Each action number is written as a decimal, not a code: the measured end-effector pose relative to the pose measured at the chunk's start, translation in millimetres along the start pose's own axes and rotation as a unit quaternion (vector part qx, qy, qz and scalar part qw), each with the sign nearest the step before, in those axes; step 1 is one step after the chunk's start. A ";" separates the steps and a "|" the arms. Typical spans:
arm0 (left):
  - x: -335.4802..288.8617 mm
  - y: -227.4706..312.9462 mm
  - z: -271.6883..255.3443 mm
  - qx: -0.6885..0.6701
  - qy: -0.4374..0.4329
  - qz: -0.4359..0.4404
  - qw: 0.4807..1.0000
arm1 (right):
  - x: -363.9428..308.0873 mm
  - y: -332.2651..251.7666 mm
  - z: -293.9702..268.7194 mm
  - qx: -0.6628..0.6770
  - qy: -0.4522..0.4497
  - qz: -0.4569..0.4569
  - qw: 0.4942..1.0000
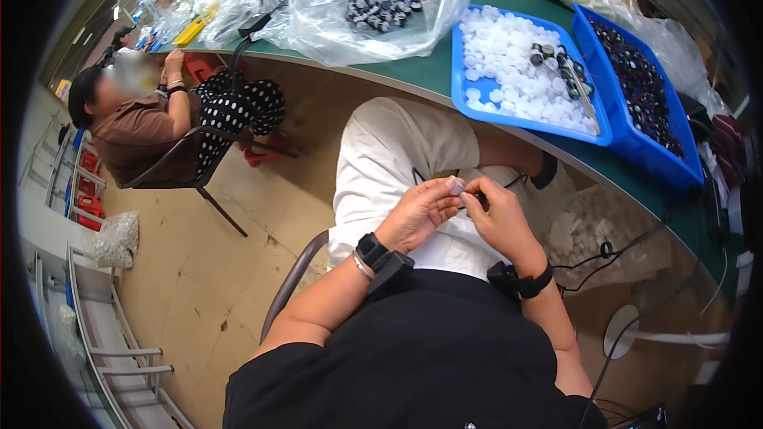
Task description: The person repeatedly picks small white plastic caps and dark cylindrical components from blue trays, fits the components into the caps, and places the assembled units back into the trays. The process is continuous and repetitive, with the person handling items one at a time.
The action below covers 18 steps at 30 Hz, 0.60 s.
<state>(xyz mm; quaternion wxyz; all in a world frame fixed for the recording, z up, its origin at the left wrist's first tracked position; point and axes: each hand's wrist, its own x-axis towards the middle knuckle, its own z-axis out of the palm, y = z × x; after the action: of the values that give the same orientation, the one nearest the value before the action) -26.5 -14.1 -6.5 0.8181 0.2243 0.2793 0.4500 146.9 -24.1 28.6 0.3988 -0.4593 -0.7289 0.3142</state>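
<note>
Over my lap, my left hand (420, 216) pinches a small whitish translucent cap (455, 186) between thumb and fingertips. My right hand (502, 221) meets it there, thumb and forefinger closed right beside the piece. What the right fingers grip is too small and partly hidden to name. On the table ahead, a shallow blue tray (461, 99) bears many round white caps (501, 52), some dark round pieces (548, 54) and a thin stick-like tool (584, 95).
A second blue tray (656, 163) holds small dark parts. A clear plastic bag (322, 20) contains black-and-white pieces on the green table (433, 67). Cables (616, 253) run at my right. A person (147, 123) sits on a chair at the left. A clear bag (588, 226) lies below the table.
</note>
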 end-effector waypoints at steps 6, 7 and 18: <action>-0.5 0.9 3.3 -0.002 0.016 -0.016 1.000 | -0.1 6.5 3.1 0.008 0.026 0.000 1.000; -0.5 0.7 3.9 -0.002 0.015 -0.015 1.000 | 0.3 8.0 3.6 0.003 0.036 -0.008 0.999; -0.1 -0.1 1.9 -0.018 0.007 -0.015 1.000 | 0.2 1.2 4.4 -0.052 0.060 -0.049 0.996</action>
<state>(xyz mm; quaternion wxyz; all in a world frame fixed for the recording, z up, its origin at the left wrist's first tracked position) -25.3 -14.4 -5.1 0.8269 0.2026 0.2802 0.4436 143.5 -23.9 25.6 0.4322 -0.4615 -0.7405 0.2276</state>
